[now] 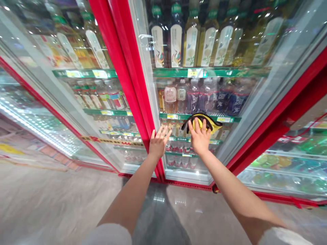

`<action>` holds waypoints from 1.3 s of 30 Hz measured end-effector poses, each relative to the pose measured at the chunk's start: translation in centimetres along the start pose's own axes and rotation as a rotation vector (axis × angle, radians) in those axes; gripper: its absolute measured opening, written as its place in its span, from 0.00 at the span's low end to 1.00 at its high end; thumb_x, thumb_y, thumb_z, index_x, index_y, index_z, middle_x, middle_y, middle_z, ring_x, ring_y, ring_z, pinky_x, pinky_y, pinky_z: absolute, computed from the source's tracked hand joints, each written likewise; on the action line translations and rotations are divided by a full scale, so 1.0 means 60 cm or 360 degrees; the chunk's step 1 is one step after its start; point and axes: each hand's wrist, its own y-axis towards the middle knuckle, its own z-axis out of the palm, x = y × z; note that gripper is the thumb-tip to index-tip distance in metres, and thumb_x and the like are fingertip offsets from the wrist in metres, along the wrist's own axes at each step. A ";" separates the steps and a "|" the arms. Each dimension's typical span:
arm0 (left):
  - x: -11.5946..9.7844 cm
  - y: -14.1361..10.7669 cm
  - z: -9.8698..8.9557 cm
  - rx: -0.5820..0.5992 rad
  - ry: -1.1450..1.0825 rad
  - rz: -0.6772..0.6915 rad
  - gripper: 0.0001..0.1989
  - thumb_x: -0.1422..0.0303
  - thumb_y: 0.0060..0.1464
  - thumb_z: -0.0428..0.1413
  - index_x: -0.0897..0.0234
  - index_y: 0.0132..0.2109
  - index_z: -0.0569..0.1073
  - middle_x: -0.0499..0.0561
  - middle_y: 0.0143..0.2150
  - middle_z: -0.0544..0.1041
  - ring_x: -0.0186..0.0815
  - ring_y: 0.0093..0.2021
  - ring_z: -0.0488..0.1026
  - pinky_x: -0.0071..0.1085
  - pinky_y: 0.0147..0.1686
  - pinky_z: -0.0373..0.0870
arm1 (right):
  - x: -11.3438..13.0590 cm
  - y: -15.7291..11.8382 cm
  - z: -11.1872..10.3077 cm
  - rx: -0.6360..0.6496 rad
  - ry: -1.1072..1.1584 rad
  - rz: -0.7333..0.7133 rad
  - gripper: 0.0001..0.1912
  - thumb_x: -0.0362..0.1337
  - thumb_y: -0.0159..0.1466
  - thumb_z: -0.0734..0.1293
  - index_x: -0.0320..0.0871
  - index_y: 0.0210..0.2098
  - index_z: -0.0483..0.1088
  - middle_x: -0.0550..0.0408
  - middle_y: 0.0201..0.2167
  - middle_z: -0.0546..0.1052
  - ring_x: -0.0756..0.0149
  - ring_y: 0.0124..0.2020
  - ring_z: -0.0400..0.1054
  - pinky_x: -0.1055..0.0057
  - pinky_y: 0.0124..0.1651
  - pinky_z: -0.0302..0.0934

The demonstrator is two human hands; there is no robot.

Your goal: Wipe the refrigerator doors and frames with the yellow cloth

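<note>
My right hand (200,137) lies flat with fingers spread on a yellow and black cloth (216,126), pressing it against the glass door (204,170) of a drinks fridge. The cloth is bunched, with its dark edge curling above my fingers. To the left, my left hand (158,142) rests with fingers apart on the door's red frame (139,85) and the glass beside it, holding nothing. Behind the glass, bottles (191,47) with white labels stand on the upper shelf, and smaller bottles (194,97) fill the shelf below.
Another glass door (102,88) with shelved bottles adjoins on the left, crossed by a yellow printed strip (114,141). On the right, another cooler (288,166) holds green bottles. A lit, open chiller (33,119) stands far left. The grey floor (63,204) lies below.
</note>
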 end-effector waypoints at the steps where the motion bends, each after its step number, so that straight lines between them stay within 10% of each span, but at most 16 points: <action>1: 0.009 -0.006 0.003 -0.0020 0.0000 0.0009 0.40 0.79 0.58 0.48 0.52 0.74 0.50 0.50 0.77 0.47 0.47 0.76 0.48 0.56 0.72 0.47 | 0.025 0.001 0.008 0.0010 0.0010 -0.0012 0.35 0.30 0.69 0.58 0.58 0.73 0.50 0.54 0.76 0.49 0.42 0.75 0.38 0.36 0.65 0.49; 10: 0.090 -0.054 0.012 -0.0094 -0.0041 0.0069 0.40 0.79 0.58 0.48 0.56 0.75 0.49 0.52 0.77 0.51 0.42 0.75 0.51 0.53 0.73 0.46 | 0.074 -0.045 0.050 0.0193 0.0085 -0.0250 0.36 0.27 0.69 0.55 0.60 0.72 0.51 0.57 0.74 0.54 0.53 0.75 0.42 0.42 0.67 0.52; 14: 0.126 -0.069 0.007 -0.0099 -0.0098 0.0117 0.40 0.81 0.59 0.42 0.55 0.75 0.45 0.49 0.75 0.55 0.35 0.74 0.53 0.48 0.73 0.49 | 0.160 0.009 0.039 0.0028 0.0094 0.0018 0.36 0.30 0.69 0.56 0.57 0.74 0.46 0.52 0.76 0.47 0.43 0.76 0.35 0.34 0.65 0.50; 18: 0.149 -0.083 0.008 -0.0056 -0.0135 0.0154 0.39 0.80 0.60 0.41 0.57 0.76 0.42 0.48 0.74 0.58 0.33 0.74 0.53 0.43 0.73 0.52 | 0.223 -0.002 0.071 0.0151 0.0136 -0.0223 0.37 0.29 0.69 0.55 0.58 0.74 0.47 0.55 0.75 0.50 0.47 0.76 0.40 0.38 0.65 0.53; 22: 0.166 -0.099 0.013 0.0003 -0.0121 0.0186 0.40 0.79 0.58 0.41 0.60 0.76 0.43 0.49 0.76 0.53 0.32 0.76 0.46 0.44 0.74 0.49 | 0.204 -0.040 0.089 0.0213 0.0174 -0.0478 0.34 0.29 0.70 0.55 0.58 0.73 0.51 0.55 0.73 0.58 0.55 0.74 0.48 0.45 0.66 0.53; 29: 0.202 -0.113 0.018 0.0009 -0.0101 0.0259 0.42 0.78 0.58 0.43 0.58 0.76 0.39 0.49 0.77 0.47 0.33 0.76 0.42 0.48 0.75 0.44 | 0.256 0.038 0.045 -0.0044 0.0066 -0.0060 0.35 0.30 0.70 0.55 0.56 0.74 0.49 0.53 0.76 0.50 0.43 0.75 0.40 0.38 0.66 0.47; 36: 0.209 -0.116 0.024 -0.0029 0.0011 0.0354 0.40 0.76 0.60 0.42 0.69 0.76 0.38 0.55 0.77 0.45 0.40 0.77 0.41 0.48 0.75 0.44 | 0.259 -0.062 0.115 0.0313 0.0085 -0.0545 0.33 0.27 0.69 0.55 0.56 0.71 0.57 0.55 0.72 0.60 0.54 0.72 0.52 0.45 0.64 0.56; 39: 0.208 -0.116 0.025 -0.0035 0.0037 0.0366 0.40 0.77 0.59 0.43 0.71 0.75 0.40 0.57 0.77 0.46 0.41 0.77 0.43 0.48 0.74 0.46 | 0.254 -0.037 0.098 0.0296 0.0078 -0.0609 0.32 0.28 0.70 0.56 0.54 0.71 0.57 0.55 0.72 0.58 0.53 0.73 0.50 0.44 0.65 0.53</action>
